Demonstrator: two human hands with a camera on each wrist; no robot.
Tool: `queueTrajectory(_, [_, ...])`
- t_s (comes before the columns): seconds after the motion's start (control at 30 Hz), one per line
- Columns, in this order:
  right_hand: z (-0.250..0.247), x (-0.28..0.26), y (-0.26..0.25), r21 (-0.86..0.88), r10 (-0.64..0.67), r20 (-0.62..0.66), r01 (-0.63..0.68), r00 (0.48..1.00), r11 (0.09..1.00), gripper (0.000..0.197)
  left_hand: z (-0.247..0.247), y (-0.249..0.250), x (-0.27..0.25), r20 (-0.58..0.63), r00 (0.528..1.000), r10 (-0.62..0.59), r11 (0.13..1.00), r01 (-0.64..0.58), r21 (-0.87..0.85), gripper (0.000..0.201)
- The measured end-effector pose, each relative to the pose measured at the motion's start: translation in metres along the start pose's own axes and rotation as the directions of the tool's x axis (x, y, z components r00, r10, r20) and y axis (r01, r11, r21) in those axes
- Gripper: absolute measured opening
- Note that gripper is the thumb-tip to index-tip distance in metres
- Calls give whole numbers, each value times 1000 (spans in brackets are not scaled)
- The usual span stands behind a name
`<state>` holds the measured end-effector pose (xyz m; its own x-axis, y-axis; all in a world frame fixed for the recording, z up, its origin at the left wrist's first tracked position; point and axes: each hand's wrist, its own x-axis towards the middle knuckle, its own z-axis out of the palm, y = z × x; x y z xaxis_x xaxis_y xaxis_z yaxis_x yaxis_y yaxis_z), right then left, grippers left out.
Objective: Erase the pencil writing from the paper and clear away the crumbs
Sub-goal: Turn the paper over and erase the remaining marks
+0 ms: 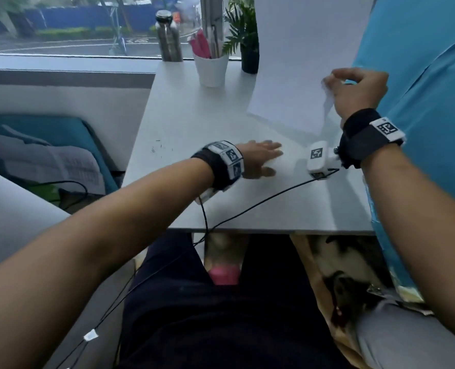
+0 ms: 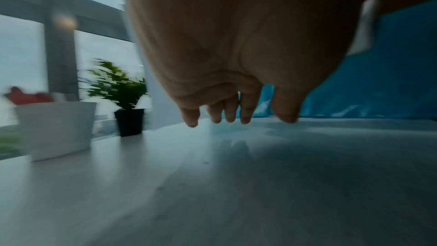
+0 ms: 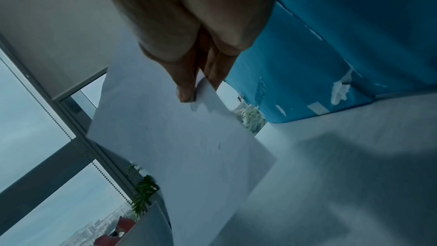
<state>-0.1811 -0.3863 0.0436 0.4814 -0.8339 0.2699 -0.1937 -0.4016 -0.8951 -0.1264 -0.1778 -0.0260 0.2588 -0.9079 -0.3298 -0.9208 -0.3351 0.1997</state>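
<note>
A white sheet of paper [image 1: 293, 62] is lifted off the white table [image 1: 194, 115] and stands nearly upright at the back right. My right hand [image 1: 354, 89] pinches its near edge between thumb and fingers [image 3: 187, 89]; the same sheet of paper [image 3: 179, 152] looks blank apart from a small speck. My left hand [image 1: 263, 158] lies flat with straight fingers [image 2: 236, 113] on the table's middle and holds nothing. Dark eraser crumbs [image 1: 159, 149] are scattered on the table to its left. No eraser is visible.
A white cup [image 1: 211, 69] with pink and grey items, a steel bottle [image 1: 169, 35] and a small potted plant [image 1: 247, 35] stand along the window edge. A blue partition [image 1: 421, 75] borders the table on the right. Black cables [image 1: 247, 206] trail over the near edge.
</note>
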Motion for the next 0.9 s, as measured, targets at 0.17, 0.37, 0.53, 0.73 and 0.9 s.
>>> queueTrajectory(0.17, [12,-9,16,-38,10,40,-9,999,999,25,34,12,10,111,993,35,997,-43,70,73])
queueTrajectory(0.37, [6,-19,49,-73,105,70,-100,992,992,28,47,-73,-54,15,970,-245,969,245,-40,75])
queueTrajectory(0.53, [9,-25,58,49,238,166,-250,957,967,29,39,-100,-76,54,856,-514,857,515,-5,86])
queueTrajectory(0.73, [24,-47,65,-12,298,293,-308,908,951,24,25,-94,-70,-236,879,-414,910,395,-125,78])
queueTrajectory(0.9, [54,-73,61,-254,203,386,-108,900,961,20,27,-60,-38,-170,975,-143,975,110,-193,66])
